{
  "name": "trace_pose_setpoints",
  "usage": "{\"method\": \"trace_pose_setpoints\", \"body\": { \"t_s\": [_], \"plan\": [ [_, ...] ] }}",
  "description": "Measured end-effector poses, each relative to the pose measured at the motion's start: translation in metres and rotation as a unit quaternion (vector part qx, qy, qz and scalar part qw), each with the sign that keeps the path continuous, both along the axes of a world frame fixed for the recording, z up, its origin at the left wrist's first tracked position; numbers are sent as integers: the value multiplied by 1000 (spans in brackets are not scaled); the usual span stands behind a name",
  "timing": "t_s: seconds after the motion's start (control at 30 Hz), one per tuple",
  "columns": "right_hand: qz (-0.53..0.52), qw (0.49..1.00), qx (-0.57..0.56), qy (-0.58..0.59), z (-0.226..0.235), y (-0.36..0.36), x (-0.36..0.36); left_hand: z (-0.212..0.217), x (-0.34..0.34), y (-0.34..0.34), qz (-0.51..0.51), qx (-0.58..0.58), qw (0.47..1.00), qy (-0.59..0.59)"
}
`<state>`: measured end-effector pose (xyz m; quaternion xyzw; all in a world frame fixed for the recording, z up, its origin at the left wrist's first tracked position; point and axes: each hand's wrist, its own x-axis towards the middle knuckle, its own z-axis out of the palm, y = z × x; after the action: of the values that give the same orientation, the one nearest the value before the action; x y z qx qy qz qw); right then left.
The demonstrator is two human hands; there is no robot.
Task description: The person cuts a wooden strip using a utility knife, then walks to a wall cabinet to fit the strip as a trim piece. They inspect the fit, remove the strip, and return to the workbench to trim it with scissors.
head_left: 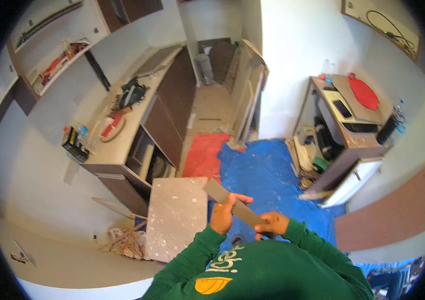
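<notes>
A blue tarp (267, 175) covered the floor at frame centre, a red mat (203, 155) touching its left edge; a speckled grey board (175, 217) lay lower left of centre

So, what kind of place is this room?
Probably a room being fitted out or renovated: a blue floor sheet, unfinished cabinets and loose boards. Both hands hold a narrow grey strip.

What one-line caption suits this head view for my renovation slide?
Both hands, left hand and right hand, grip a narrow grey strip above a speckled board.
</notes>
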<state>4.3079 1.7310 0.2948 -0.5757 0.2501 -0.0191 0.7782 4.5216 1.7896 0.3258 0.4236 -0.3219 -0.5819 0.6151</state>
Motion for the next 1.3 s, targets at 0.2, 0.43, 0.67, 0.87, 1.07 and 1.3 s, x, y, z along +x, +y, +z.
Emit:
{"method": "trace_pose_setpoints", "body": {
  "t_s": [0.2,0.43,0.67,0.87,1.07,1.3],
  "plan": [
    [122,990,-36,55,-56,-80,50,58,136,-33,204,-94,925,308],
    [281,953,-106,46,-117,-213,126,112,204,-9,413,-194,873,174],
    [498,860,-110,15,-106,-373,222,148,188,-10,632,-250,728,87],
    [557,820,-118,-68,-78,-441,298,166,163,13,742,-270,612,37],
    [500,848,-158,73,-55,-474,363,140,151,46,824,-270,498,21],
    [177,956,114,-204,-1,-490,434,44,202,67,853,-257,444,96]
  ]
}}
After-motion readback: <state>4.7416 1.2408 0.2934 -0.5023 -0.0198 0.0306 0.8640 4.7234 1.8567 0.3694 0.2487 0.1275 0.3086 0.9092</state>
